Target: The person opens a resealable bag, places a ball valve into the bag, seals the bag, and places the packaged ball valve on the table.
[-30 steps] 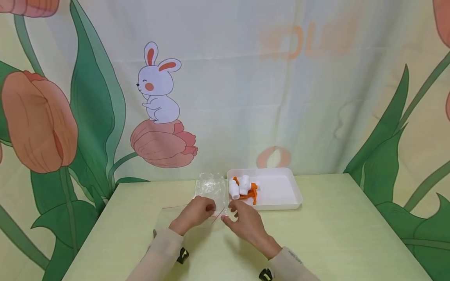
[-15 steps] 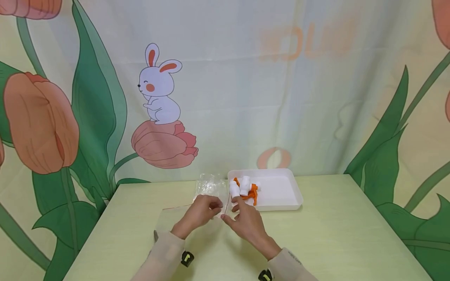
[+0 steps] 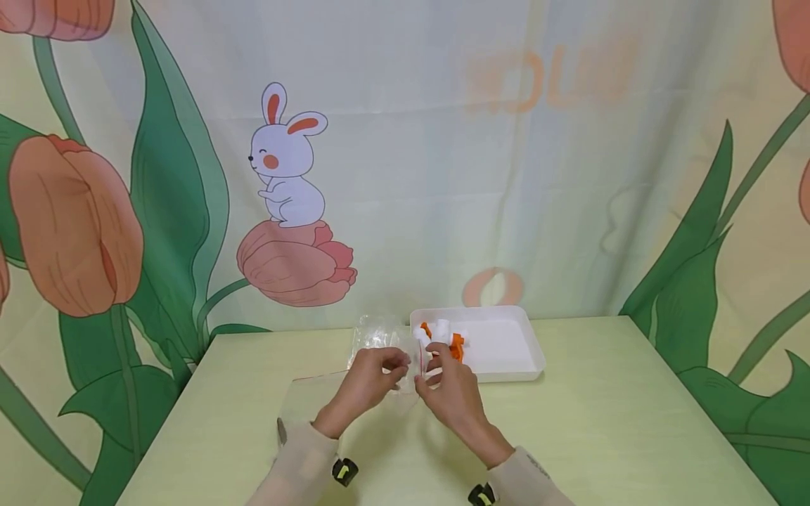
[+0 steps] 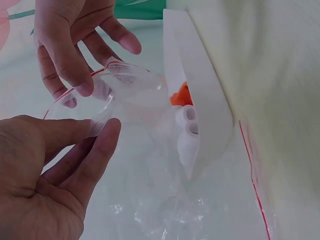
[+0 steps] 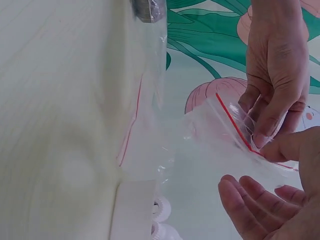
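Observation:
Both hands are at the red-striped mouth of a clear zip bag, held above the table. My left hand pinches the near edge of its film between thumb and fingertips, seen plainly in the left wrist view. On the other side, my right hand holds the bag at the red strip with a fingertip on it, while its lower fingers fan out away from the film. The white tray just behind the right hand holds white tube-like plastic fittings with orange parts, partly hidden by that hand.
Another clear bag with a red strip lies flat on the table, partly under the left forearm. A grey object sits beside the left sleeve. Shiny clear plastic lies left of the tray. A printed curtain hangs behind the table.
Both hands have shifted slightly right and the bag's mouth has risen with them, its red strip turning more upright. The right hand now overlaps the tray's near-left corner more. The tray stays put.

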{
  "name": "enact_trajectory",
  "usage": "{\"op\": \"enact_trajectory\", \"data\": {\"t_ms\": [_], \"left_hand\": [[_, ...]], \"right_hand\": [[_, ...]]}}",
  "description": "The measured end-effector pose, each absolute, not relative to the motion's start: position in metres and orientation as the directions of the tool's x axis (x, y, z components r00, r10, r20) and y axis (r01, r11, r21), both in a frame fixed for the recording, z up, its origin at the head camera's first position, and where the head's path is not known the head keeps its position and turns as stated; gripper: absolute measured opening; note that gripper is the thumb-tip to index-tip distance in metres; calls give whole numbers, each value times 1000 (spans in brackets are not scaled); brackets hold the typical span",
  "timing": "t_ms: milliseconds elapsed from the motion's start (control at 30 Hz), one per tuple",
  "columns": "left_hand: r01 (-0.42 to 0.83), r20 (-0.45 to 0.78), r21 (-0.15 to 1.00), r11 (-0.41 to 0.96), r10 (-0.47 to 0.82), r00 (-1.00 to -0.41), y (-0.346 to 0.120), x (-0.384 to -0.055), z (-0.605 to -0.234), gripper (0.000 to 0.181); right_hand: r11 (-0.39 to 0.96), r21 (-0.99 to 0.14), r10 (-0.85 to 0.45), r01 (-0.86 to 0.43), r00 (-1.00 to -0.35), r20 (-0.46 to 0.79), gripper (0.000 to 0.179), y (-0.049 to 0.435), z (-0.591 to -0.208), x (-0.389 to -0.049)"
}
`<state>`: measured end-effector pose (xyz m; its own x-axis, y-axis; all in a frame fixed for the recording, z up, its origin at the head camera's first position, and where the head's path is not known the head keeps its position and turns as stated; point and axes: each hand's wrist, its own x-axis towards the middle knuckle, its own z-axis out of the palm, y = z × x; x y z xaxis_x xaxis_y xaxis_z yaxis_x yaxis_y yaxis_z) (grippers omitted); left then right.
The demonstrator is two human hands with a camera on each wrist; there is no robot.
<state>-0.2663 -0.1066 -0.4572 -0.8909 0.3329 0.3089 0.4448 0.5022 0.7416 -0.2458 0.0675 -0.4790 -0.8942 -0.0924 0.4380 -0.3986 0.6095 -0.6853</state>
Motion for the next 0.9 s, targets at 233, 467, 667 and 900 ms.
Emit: {"op": "enact_trajectory", "data": {"t_ms": [233, 467, 667, 900], "left_hand": [[491, 402, 707, 509, 282, -871, -97, -260, -445, 10], [511, 468, 706, 490, 218, -857, -90, -252, -432, 12], [533, 515, 717, 449, 174, -839, -84, -244, -422, 14], [574, 560, 707, 414, 169, -811, -80, -236, -412, 14]], "right_hand": [[604, -635, -49, -481, -818, 573, 42, 74, -468, -246], [615, -580, -26, -534, -749, 662, 42, 80, -452, -242], [596, -567, 4, -569, -704, 710, 32, 87, -439, -236], [604, -519, 4, -605, -648, 761, 21, 93, -424, -230]]}}
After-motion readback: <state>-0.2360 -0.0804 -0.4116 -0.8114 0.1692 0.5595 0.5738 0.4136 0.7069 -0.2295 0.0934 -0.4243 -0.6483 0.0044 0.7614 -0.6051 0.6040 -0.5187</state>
